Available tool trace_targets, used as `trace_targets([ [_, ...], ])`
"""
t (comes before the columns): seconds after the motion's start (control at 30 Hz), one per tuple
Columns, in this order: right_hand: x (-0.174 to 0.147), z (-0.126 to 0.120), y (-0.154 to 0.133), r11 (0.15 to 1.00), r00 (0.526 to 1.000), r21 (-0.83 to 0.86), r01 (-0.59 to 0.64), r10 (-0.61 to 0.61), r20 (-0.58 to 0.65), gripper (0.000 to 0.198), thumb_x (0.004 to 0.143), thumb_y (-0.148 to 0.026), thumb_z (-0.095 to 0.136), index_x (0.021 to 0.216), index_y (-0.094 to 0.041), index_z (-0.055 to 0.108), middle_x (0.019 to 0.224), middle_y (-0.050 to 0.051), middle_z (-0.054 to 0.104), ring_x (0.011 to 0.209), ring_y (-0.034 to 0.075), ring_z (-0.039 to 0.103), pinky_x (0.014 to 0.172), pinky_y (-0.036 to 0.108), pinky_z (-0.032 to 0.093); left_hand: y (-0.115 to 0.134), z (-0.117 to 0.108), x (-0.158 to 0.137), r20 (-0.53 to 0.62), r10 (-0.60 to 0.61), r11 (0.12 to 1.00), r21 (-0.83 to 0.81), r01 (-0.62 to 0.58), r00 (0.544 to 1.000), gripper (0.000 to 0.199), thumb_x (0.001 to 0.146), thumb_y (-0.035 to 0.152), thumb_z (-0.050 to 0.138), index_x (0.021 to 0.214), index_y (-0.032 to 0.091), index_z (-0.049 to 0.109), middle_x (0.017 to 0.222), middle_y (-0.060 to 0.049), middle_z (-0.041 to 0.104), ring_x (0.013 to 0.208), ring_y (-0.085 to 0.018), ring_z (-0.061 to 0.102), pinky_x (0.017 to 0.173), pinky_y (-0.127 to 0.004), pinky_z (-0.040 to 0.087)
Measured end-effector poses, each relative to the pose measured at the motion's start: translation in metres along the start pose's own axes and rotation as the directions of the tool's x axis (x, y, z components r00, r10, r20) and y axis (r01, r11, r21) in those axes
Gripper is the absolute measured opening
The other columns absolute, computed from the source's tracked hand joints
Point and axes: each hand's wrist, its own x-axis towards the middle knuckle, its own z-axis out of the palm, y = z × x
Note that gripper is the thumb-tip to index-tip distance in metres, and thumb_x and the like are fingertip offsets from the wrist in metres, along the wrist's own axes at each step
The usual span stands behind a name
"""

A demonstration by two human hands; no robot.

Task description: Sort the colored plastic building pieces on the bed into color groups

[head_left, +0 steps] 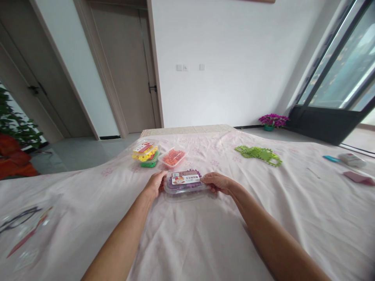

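Between my hands is a clear plastic box (184, 183) with a printed label and purple pieces inside. My left hand (156, 183) grips its left end. The right end is held by my right hand (218, 182), its fingers closed on the rim near the label. Just beyond lies a clear tray of orange-red pieces (174, 157), with no lid seen on it. Left of that tray, a clear box of yellow pieces (144, 152) is stacked on a box of green pieces (150, 162).
Green toothed plastic pieces (259, 154) lie right of centre on the pink bedsheet (234, 238). Farther right are a white object (351, 159), a blue item (331, 159) and a pink cloth (359, 178). Dark-framed glasses (22, 216) and a clear bag lie at left.
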Motion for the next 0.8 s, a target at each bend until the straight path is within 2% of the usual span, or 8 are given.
trace_targets([
  [0.17, 0.001, 0.002, 0.005, 0.998, 0.999, 0.042, -0.039, 0.039, 0.017, 0.04, 0.074, -0.049, 0.07, 0.066, -0.018, 0.046, 0.05, -0.006, 0.049, 0.037, 0.006, 0.042, 0.034, 0.017, 0.031, -0.001, 0.003, -0.005, -0.009, 0.018, 1.0, 0.011, -0.018, 1.0, 0.035, 0.061, 0.044, 0.075, 0.062, 0.019, 0.05, 0.041, 0.009, 0.043, 0.034, -0.006, 0.039, 0.038, -0.019, 0.029],
  [0.33, -0.003, 0.002, 0.008, 0.996, 0.998, 0.084, -0.005, 0.0, 0.058, 0.04, 0.078, -0.052, 0.068, 0.07, -0.016, 0.052, 0.054, -0.004, 0.054, 0.04, 0.007, 0.048, 0.037, 0.017, 0.039, 0.004, -0.004, -0.02, 0.021, 0.01, 0.999, 0.048, -0.011, 1.0, 0.046, 0.059, 0.054, 0.079, 0.072, 0.019, 0.053, 0.05, 0.008, 0.051, 0.04, -0.007, 0.047, 0.043, -0.019, 0.036],
  [0.47, -0.001, -0.009, 0.004, 0.979, 0.985, 0.129, -0.156, 0.145, 0.092, 0.053, 0.087, -0.065, 0.05, 0.074, -0.015, 0.056, 0.06, 0.002, 0.06, 0.047, 0.011, 0.057, 0.043, 0.02, 0.048, 0.007, -0.014, -0.035, 0.054, -0.016, 0.996, 0.091, 0.011, 0.998, 0.05, 0.06, 0.058, 0.079, 0.081, 0.018, 0.057, 0.055, 0.006, 0.055, 0.042, -0.008, 0.05, 0.044, -0.019, 0.039],
  [0.57, 0.008, -0.016, 0.0, 0.957, 0.986, 0.239, -0.166, 0.167, 0.014, 0.055, 0.09, -0.069, 0.04, 0.078, -0.016, 0.055, 0.058, 0.001, 0.058, 0.048, 0.012, 0.057, 0.045, 0.021, 0.049, 0.005, -0.019, -0.044, 0.072, -0.041, 0.992, 0.122, 0.032, 0.997, 0.05, 0.057, 0.053, 0.084, 0.079, 0.018, 0.055, 0.058, 0.005, 0.057, 0.046, -0.009, 0.055, 0.045, -0.02, 0.042],
  [0.63, 0.017, -0.015, -0.004, 0.96, 0.984, 0.242, -0.138, 0.161, -0.078, 0.053, 0.091, -0.067, 0.04, 0.08, -0.017, 0.054, 0.057, 0.0, 0.056, 0.046, 0.011, 0.054, 0.042, 0.021, 0.046, 0.004, -0.019, -0.049, 0.073, -0.062, 0.99, 0.133, 0.052, 0.995, 0.049, 0.058, 0.05, 0.084, 0.079, 0.018, 0.055, 0.058, 0.004, 0.058, 0.048, -0.01, 0.057, 0.046, -0.02, 0.045],
  [0.8, 0.04, 0.001, -0.014, 0.996, 0.93, 0.043, -0.082, 0.092, -0.355, 0.046, 0.09, -0.06, 0.05, 0.076, -0.016, 0.055, 0.054, -0.001, 0.052, 0.04, 0.008, 0.044, 0.037, 0.019, 0.033, 0.004, -0.016, -0.056, 0.072, -0.087, 0.989, 0.124, 0.078, 0.994, 0.045, 0.066, 0.05, 0.079, 0.085, 0.018, 0.055, 0.059, 0.005, 0.058, 0.049, -0.01, 0.058, 0.047, -0.02, 0.048],
])
